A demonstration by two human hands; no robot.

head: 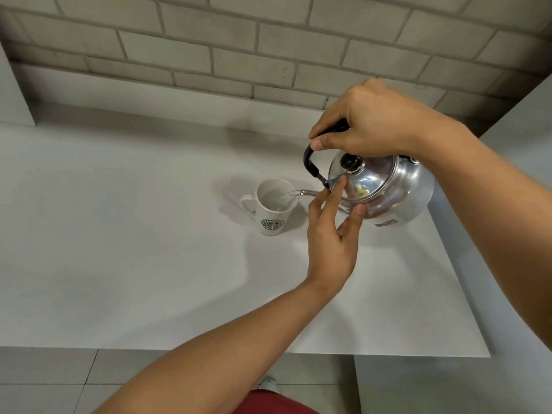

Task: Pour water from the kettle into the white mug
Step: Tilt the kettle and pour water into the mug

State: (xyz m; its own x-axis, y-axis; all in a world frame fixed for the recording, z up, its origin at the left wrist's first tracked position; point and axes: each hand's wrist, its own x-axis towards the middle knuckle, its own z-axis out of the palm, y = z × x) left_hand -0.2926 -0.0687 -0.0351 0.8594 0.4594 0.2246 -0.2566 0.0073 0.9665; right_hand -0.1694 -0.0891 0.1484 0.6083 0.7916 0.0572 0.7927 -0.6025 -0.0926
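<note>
A shiny steel kettle (397,192) with a black lid knob and black handle hangs tilted to the left above the table. My right hand (373,124) grips its handle from above. My left hand (334,231) rests its fingertips on the lid's rim and the kettle's front, steadying it. A thin clear stream of water runs from the spout into the white mug (273,210), which stands upright on the table just left of the kettle, with a green round logo facing me and its handle to the left. Water shows inside the mug.
The white table (134,249) runs to a grey brick wall (239,49) at the back. Its front edge lies near me, and its right edge slants under the kettle. Below is a tiled floor (44,380).
</note>
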